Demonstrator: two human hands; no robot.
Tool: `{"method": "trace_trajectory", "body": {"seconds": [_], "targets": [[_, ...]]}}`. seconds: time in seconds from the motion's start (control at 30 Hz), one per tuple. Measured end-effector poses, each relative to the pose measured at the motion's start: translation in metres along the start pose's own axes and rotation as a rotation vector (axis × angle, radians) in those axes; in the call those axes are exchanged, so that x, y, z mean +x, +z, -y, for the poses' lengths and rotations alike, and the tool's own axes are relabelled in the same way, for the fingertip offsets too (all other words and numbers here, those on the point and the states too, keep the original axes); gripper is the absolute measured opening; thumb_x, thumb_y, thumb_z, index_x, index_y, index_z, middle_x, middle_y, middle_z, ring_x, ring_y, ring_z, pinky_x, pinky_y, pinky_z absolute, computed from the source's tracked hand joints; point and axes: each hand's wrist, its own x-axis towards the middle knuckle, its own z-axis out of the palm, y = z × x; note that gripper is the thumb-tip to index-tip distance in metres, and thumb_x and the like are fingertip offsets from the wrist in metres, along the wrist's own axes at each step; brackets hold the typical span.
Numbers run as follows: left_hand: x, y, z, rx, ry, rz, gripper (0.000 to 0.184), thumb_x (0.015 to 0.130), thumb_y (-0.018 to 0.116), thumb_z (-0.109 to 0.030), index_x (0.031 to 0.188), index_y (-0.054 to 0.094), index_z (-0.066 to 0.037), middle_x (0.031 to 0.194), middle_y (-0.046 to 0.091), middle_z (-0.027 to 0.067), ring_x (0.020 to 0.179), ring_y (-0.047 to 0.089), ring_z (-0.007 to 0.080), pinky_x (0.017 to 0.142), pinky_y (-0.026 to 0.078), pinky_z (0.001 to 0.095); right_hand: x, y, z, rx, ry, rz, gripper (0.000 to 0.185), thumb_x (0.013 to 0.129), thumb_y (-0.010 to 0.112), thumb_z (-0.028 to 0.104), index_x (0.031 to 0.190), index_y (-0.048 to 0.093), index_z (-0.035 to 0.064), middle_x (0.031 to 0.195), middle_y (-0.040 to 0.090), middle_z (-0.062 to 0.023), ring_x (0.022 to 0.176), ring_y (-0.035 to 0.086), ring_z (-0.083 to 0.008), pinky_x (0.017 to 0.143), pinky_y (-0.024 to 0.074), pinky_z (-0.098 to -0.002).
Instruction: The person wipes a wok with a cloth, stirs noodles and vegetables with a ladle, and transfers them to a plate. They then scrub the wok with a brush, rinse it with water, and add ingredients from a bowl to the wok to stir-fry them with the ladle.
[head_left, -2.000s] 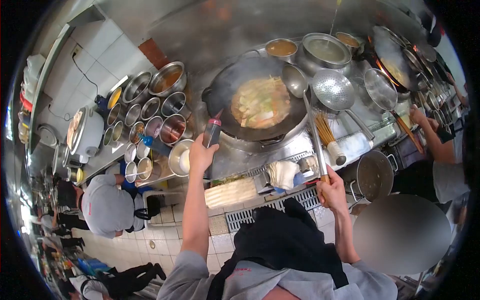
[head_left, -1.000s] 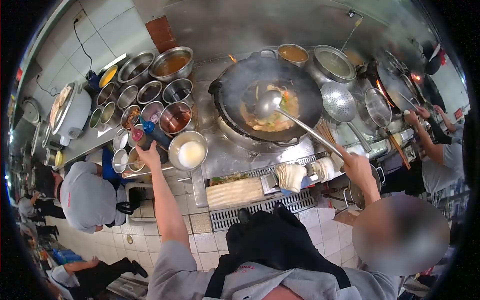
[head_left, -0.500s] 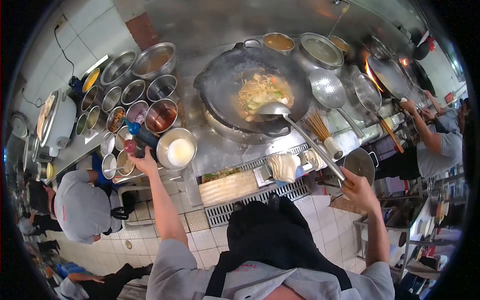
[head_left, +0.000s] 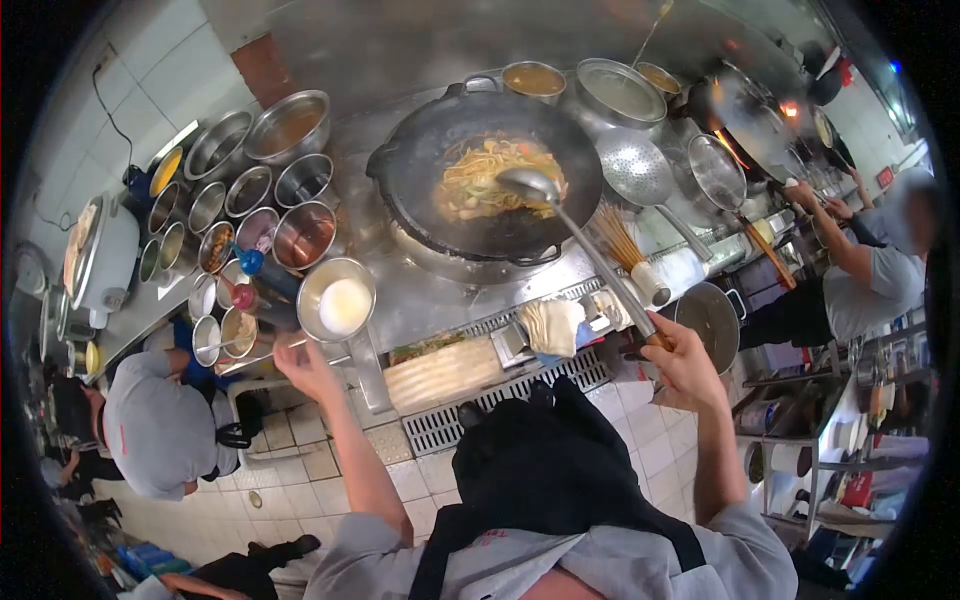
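My right hand (head_left: pixel 690 362) is wrapped round the wooden end of a long-handled ladle (head_left: pixel 530 183). The ladle's bowl sits on noodles with vegetables (head_left: pixel 478 180) in a large black wok (head_left: pixel 415 145). Below the squeeze bottles, my left hand (head_left: pixel 308 370) is in the air with fingers apart and nothing visible in them. Closest to it are a dark bottle with a blue cap (head_left: pixel 251 262), a bottle with a red cap (head_left: pixel 246 297) and a metal pan holding something white (head_left: pixel 345 305).
Metal bowls of sauces and ingredients (head_left: pixel 305 235) crowd the left counter. Right of the wok lie a perforated skimmer (head_left: pixel 637 170), a bamboo brush (head_left: pixel 625 240), a strainer (head_left: pixel 717 170) and a pot (head_left: pixel 708 322). Folded cloths (head_left: pixel 550 327) lie in front. Co-workers stand left (head_left: pixel 160 425) and right (head_left: pixel 875 290), near flames.
My left hand has come away from the red-capped bottle, down and slightly right. The ladle's bowl has shifted up over the noodles, and the whole view has shifted slightly.
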Motion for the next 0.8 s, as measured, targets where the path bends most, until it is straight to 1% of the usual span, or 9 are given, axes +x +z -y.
{"method": "trace_trajectory", "body": {"seconds": [0.1, 0.2, 0.3, 0.33, 0.4, 0.47, 0.6, 0.73, 0.8], "targets": [[-0.063, -0.012, -0.016, -0.071, -0.033, 0.094, 0.059, 0.085, 0.066, -0.007, 0.135, 0.036, 0.001, 0.130, 0.047, 0.0227, 0.117, 0.050, 0.0272, 0.099, 0.040, 0.0369, 0.007, 0.009, -0.019, 0.116, -0.052, -0.074, 0.062, 0.084, 0.059, 0.001, 0.141, 0.033, -0.0025, 0.066, 0.049, 0.0009, 0.041, 0.040, -0.0057, 0.036, 0.0324, -0.0248], [-0.130, -0.008, -0.030, 0.048, 0.001, 0.248, 0.056, 0.086, 0.064, -0.005, 0.135, 0.038, 0.001, 0.130, 0.048, 0.0211, 0.116, 0.050, 0.0265, 0.097, 0.042, 0.0356, 0.021, 0.036, -0.023, 0.111, -0.046, -0.149, 0.062, 0.084, 0.058, 0.001, 0.141, 0.034, -0.0022, 0.063, 0.049, 0.0005, 0.041, 0.041, -0.0061, 0.036, 0.0328, -0.0242], [-0.192, 0.003, -0.060, 0.063, -0.019, 0.443, 0.053, 0.085, 0.064, -0.005, 0.132, 0.041, 0.001, 0.128, 0.050, 0.0198, 0.114, 0.052, 0.0249, 0.093, 0.045, 0.0348, 0.024, -0.003, -0.028, 0.172, -0.022, 0.030, 0.062, 0.084, 0.058, 0.000, 0.141, 0.036, -0.0006, 0.062, 0.048, 0.0013, 0.041, 0.042, -0.0066, 0.036, 0.0325, -0.0242], [-0.208, 0.007, -0.066, 0.060, 0.021, 0.486, 0.053, 0.085, 0.065, -0.005, 0.132, 0.041, 0.001, 0.125, 0.051, 0.0194, 0.111, 0.053, 0.0242, 0.091, 0.046, 0.0344, 0.026, -0.019, -0.034, 0.192, -0.029, 0.083, 0.062, 0.083, 0.058, 0.000, 0.141, 0.036, -0.0002, 0.062, 0.048, 0.0015, 0.041, 0.042, -0.0065, 0.036, 0.0325, -0.0242], [-0.241, 0.013, -0.075, 0.062, 0.098, 0.579, 0.052, 0.084, 0.065, -0.005, 0.130, 0.043, 0.001, 0.119, 0.055, 0.0186, 0.106, 0.056, 0.0227, 0.087, 0.048, 0.0337, 0.022, -0.041, -0.051, 0.156, -0.058, 0.077, 0.060, 0.083, 0.057, -0.002, 0.140, 0.039, 0.0012, 0.061, 0.048, 0.0018, 0.041, 0.041, -0.0054, 0.036, 0.0324, -0.0231], [-0.270, 0.023, -0.082, 0.085, 0.075, 0.591, 0.050, 0.083, 0.066, -0.005, 0.128, 0.044, 0.000, 0.113, 0.057, 0.0176, 0.099, 0.059, 0.0213, 0.082, 0.049, 0.0324, 0.016, -0.066, -0.063, 0.138, -0.076, 0.079, 0.059, 0.083, 0.057, -0.003, 0.139, 0.040, 0.0014, 0.060, 0.048, 0.0020, 0.041, 0.041, -0.0048, 0.036, 0.0324, -0.0224], [-0.312, 0.046, -0.101, 0.097, 0.084, 0.578, 0.047, 0.083, 0.066, -0.005, 0.126, 0.046, 0.000, 0.105, 0.061, 0.0163, 0.087, 0.063, 0.0194, 0.076, 0.051, 0.0301, 0.019, -0.115, -0.073, 0.321, -0.027, 0.126, 0.058, 0.084, 0.056, -0.003, 0.140, 0.040, 0.0014, 0.060, 0.048, 0.0030, 0.040, 0.041, -0.0044, 0.035, 0.0323, -0.0216], [-0.346, 0.059, -0.120, 0.077, -0.028, 0.465, 0.040, 0.082, 0.067, -0.005, 0.119, 0.053, 0.000, 0.098, 0.061, 0.0164, 0.084, 0.063, 0.0215, 0.074, 0.052, 0.0321, 0.055, -0.146, -0.125, 0.342, -0.159, -0.026, 0.058, 0.085, 0.054, -0.004, 0.141, 0.037, 0.0013, 0.061, 0.047, 0.0032, 0.040, 0.040, -0.0040, 0.035, 0.0323, -0.0207], [-0.366, 0.061, -0.115, 0.067, -0.079, 0.403, 0.033, 0.083, 0.066, -0.005, 0.114, 0.056, 0.001, 0.095, 0.061, 0.0149, 0.079, 0.063, 0.0193, 0.068, 0.052, 0.0299, 0.073, -0.160, -0.142, 0.243, -0.175, -0.088, 0.061, 0.085, 0.056, -0.001, 0.142, 0.034, 0.0005, 0.065, 0.045, 0.0038, 0.043, 0.039, -0.0035, 0.037, 0.0313, -0.0206]]}}
